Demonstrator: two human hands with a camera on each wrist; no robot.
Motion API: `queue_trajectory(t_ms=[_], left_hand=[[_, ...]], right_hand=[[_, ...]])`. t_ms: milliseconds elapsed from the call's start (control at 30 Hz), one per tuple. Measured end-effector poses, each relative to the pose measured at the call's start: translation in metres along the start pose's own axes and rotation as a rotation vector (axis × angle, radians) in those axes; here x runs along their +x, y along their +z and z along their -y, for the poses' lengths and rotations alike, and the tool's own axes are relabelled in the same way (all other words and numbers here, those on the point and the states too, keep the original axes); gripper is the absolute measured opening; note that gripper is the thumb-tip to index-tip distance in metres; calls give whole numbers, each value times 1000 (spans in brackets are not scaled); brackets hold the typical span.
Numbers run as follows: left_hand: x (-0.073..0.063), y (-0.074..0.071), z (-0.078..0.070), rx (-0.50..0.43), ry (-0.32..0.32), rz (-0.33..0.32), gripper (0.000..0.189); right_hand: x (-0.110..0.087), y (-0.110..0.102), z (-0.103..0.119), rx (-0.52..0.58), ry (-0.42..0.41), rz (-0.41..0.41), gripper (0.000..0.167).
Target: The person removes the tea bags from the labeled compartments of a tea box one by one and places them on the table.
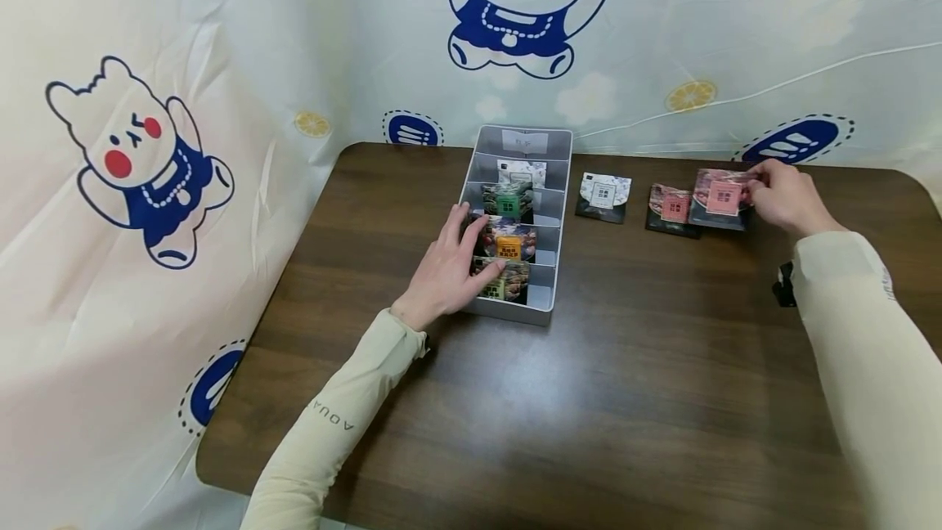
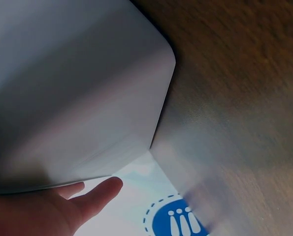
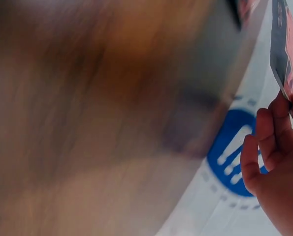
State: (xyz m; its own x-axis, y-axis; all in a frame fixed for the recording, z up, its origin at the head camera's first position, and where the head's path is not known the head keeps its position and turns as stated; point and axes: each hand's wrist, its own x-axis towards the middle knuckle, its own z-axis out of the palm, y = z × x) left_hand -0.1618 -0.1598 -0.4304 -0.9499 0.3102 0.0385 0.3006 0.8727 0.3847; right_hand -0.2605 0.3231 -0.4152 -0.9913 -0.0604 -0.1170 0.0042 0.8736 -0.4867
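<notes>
My right hand (image 1: 787,196) pinches a pink-labelled sachet (image 1: 721,199) by its right edge. In the right wrist view this sachet (image 3: 287,54) is held up between thumb and finger. Just left of it, partly overlapped, another pink-labelled sachet (image 1: 671,209) lies on the table. My left hand (image 1: 444,272) rests on the left side of a grey divided box (image 1: 550,276), fingers spread and fairly straight. Inside the box stand a white sachet (image 1: 524,172), a green-labelled one (image 1: 509,203), an orange-labelled one (image 1: 511,242) and a yellow-green one (image 1: 515,283).
A white-labelled sachet (image 1: 603,196) lies on the brown wooden table (image 1: 633,399), right of the box. Behind the table hangs a printed curtain (image 1: 633,105), with a thin white cord (image 1: 802,76) running across it. The box's far compartment holds a pale label (image 1: 524,141).
</notes>
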Motion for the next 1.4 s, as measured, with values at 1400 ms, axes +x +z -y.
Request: queue_trajectory(t_ms=[1400], left_hand=[[0, -1, 0, 3, 0, -3, 74]], right_hand=[[-10, 2, -46, -86, 75, 94, 48]])
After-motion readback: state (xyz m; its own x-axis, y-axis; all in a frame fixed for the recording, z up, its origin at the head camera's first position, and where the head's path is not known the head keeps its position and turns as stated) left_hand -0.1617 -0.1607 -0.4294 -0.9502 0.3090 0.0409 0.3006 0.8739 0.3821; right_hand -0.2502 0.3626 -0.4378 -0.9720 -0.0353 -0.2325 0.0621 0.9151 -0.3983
